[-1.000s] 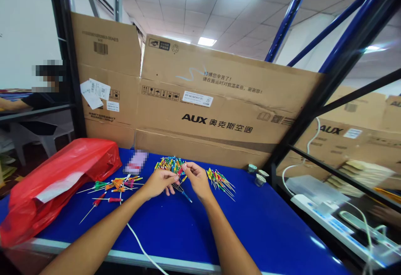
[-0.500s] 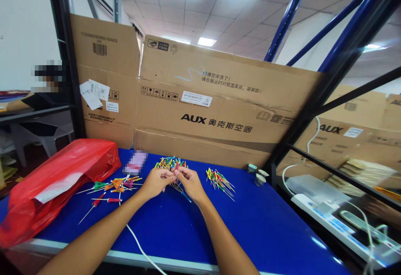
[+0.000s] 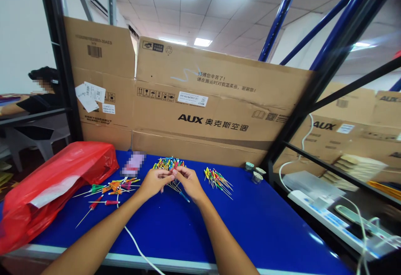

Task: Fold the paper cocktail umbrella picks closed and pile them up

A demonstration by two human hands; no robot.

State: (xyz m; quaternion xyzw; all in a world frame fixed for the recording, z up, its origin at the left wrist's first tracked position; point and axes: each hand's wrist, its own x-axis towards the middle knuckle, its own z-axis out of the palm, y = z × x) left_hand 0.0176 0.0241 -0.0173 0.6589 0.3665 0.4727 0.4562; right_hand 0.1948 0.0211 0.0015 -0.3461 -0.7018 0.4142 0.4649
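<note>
My left hand (image 3: 154, 184) and my right hand (image 3: 189, 183) meet at the fingertips in the middle of the table. Both are closed in a pinch around a small cocktail umbrella (image 3: 176, 165), whose red-pink tip shows above the fingers; the rest is hidden. Just behind them lies a pile of folded, many-coloured cocktail umbrellas (image 3: 167, 162), with sticks poking out below. A blue umbrella (image 3: 184, 196) lies by my right hand. On the left are loose, partly fanned umbrellas (image 3: 115, 186) and red ones (image 3: 111, 202). A smaller bunch (image 3: 217, 179) rests on the right.
A red plastic bag (image 3: 62, 183) covers the table's left end. Small cups (image 3: 257, 178) stand at the back right. A white cable (image 3: 134, 237) crosses the front edge. Cardboard (image 3: 206, 141) walls the back; a power strip (image 3: 332, 220) lies beyond the rack post. Another person sits far left.
The view has shifted slightly, moving the surroundings a little to the left. My hands keep the same pinch, fingertips together, with hardly any movement.
</note>
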